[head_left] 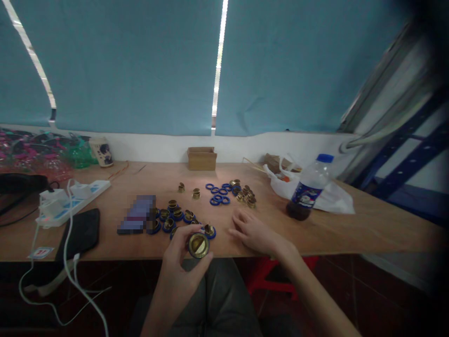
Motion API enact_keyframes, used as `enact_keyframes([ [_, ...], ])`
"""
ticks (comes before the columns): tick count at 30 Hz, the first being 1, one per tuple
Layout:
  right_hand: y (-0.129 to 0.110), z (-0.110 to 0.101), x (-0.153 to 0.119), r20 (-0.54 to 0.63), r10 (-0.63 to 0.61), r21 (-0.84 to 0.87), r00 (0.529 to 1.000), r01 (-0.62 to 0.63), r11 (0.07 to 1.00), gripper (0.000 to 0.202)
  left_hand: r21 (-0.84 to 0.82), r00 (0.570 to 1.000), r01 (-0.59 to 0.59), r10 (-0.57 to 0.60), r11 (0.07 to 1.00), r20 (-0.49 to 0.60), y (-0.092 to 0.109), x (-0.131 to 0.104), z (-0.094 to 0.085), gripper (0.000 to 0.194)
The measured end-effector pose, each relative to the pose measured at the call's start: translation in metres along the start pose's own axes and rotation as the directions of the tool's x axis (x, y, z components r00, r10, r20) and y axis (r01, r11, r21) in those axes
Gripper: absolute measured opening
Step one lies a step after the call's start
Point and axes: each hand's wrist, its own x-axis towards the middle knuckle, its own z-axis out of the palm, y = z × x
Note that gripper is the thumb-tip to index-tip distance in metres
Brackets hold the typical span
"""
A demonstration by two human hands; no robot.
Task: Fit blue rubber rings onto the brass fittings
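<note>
My left hand [182, 262] pinches a round gold-coloured metal piece [199, 245] between thumb and fingers, just over the table's front edge. A dark rim edges the piece, and its inside faces me. Lying on the tabletop, my right hand [250, 230] has its fingers loosely apart and holds nothing. Several gold pieces set in blue rings [178, 214] cluster behind my left hand. Beyond my right hand are loose blue rings [220, 192] and a heap of gold metal pieces [245, 194]. Two gold pieces [196, 193] stand apart from the rest near the middle.
A phone [137, 215] with a blurred screen lies left of the pieces. Farther left are a power strip [93, 188] with white cables and a black pouch [82, 234]. A small cardboard box [202, 159] stands behind; a cola bottle [310, 187] and white bag [338, 200] are right.
</note>
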Motion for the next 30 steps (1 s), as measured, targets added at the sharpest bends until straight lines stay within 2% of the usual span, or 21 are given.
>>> enact_keyframes([
  [2, -0.015, 0.001, -0.018, 0.005, -0.001, -0.008, 1.000, 0.001, 1.000, 0.049, -0.016, 1.000, -0.002, 0.001, 1.000, -0.018, 0.000, 0.000, 0.000, 0.038],
  [4, -0.028, 0.006, -0.035, 0.006, -0.056, -0.014, 0.998, 0.056, 0.998, 0.062, -0.036, 1.000, 0.004, -0.005, 0.999, -0.029, 0.002, 0.000, 0.001, 0.039],
  [6, -0.035, 0.015, -0.049, -0.056, -0.111, -0.030, 0.992, 0.109, 0.994, 0.063, -0.053, 1.000, 0.011, -0.013, 0.999, -0.024, 0.004, 0.000, 0.001, 0.040],
  [9, -0.037, 0.031, -0.064, -0.196, -0.151, -0.036, 0.969, 0.147, 0.988, 0.051, -0.051, 1.000, 0.007, -0.008, 0.999, -0.009, 0.009, 0.000, 0.003, 0.038],
  [14, -0.035, 0.045, -0.072, -0.434, -0.091, 0.083, 0.896, 0.141, 0.987, 0.035, -0.055, 1.000, -0.012, 0.011, 0.998, -0.016, 0.015, 0.001, 0.005, 0.038],
  [16, -0.035, 0.046, -0.072, -0.469, -0.086, 0.126, 0.879, 0.164, 0.978, 0.031, -0.066, 0.999, -0.026, 0.024, 0.997, -0.025, 0.017, 0.001, 0.004, 0.039],
  [20, -0.039, 0.042, -0.071, -0.479, -0.086, 0.198, 0.874, 0.203, 0.959, 0.026, -0.078, 0.999, -0.042, 0.040, 0.996, -0.030, 0.018, 0.000, 0.003, 0.039],
  [23, -0.051, 0.028, -0.070, -0.499, 0.004, 0.279, 0.867, 0.157, 0.947, 0.020, -0.069, 0.999, -0.045, 0.044, 0.997, -0.014, 0.018, -0.001, 0.001, 0.041],
  [25, -0.063, 0.011, -0.066, -0.486, 0.144, 0.428, 0.862, 0.091, 0.899, 0.013, -0.029, 0.998, -0.065, 0.065, 0.997, 0.009, 0.018, -0.001, 0.001, 0.041],
  [26, -0.069, 0.000, -0.062, -0.426, 0.222, 0.538, 0.877, 0.048, 0.842, 0.010, 0.003, 0.996, -0.081, 0.081, 0.997, 0.022, 0.019, -0.001, 0.001, 0.040],
  [28, -0.079, -0.025, -0.053, -0.228, 0.284, 0.738, 0.931, -0.024, 0.674, 0.014, 0.077, 0.992, -0.117, 0.114, 0.990, 0.047, 0.020, -0.001, 0.001, 0.040],
  [30, -0.084, -0.049, -0.042, -0.013, 0.239, 0.898, 0.971, -0.094, 0.430, 0.019, 0.138, 0.988, -0.149, 0.140, 0.979, 0.070, 0.021, -0.001, 0.002, 0.040],
])
